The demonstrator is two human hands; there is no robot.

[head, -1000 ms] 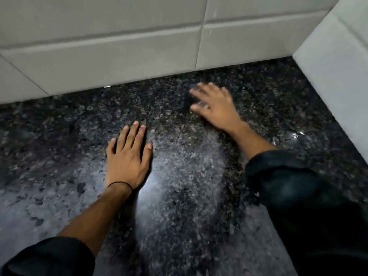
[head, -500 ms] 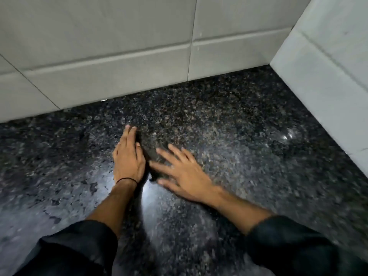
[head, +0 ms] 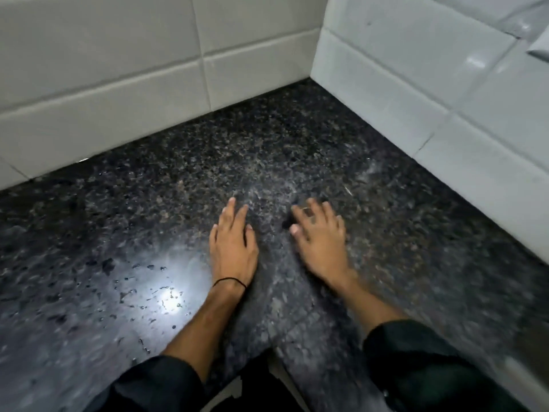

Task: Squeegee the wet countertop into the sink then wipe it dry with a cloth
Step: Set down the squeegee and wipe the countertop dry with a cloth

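Observation:
The speckled black granite countertop [head: 208, 162] fills the view, with water droplets [head: 148, 292] glinting around a bright glare at the left. My left hand [head: 233, 248] lies flat on the stone, fingers forward, with nothing in it. Just to its right, my right hand [head: 322, 242] presses down with spread fingers on a small dark cloth [head: 286, 224]. Only a dark edge of the cloth shows by the thumb and forefinger. The right hand is motion-blurred. No squeegee or sink is in view.
A white tiled back wall [head: 118, 84] and a tiled side wall [head: 430, 99] meet in a corner at the far right. The counter's front edge [head: 276, 361] runs by my dark sleeves.
My right hand swept the cloth from the back right toward me until it met the left hand, then slid a little right again. The left hand stayed planted.

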